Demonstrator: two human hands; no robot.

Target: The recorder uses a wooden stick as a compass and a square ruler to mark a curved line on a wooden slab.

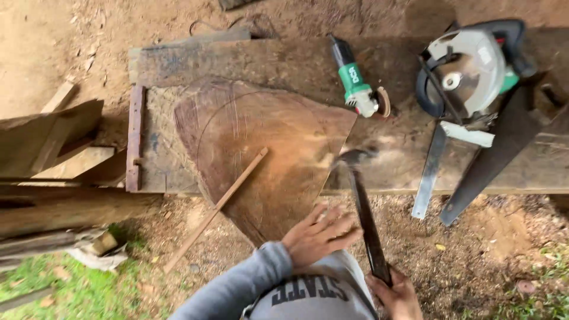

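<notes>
Gripping a hammer (363, 201) by its handle, the right hand (398, 296) holds its blurred head seemingly just over the slab's (261, 154) right edge. The left hand (317, 236) lies open, fingers spread, on the slab's near corner. The slab rests on a bench (403, 160), a thin stick (216, 207) across it.

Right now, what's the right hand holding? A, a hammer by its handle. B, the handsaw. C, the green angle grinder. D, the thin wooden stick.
A: the right hand grips the handle of the hammer, whose blurred head is over the edge of the wood slab; the grinder, saw and stick lie untouched.
</notes>
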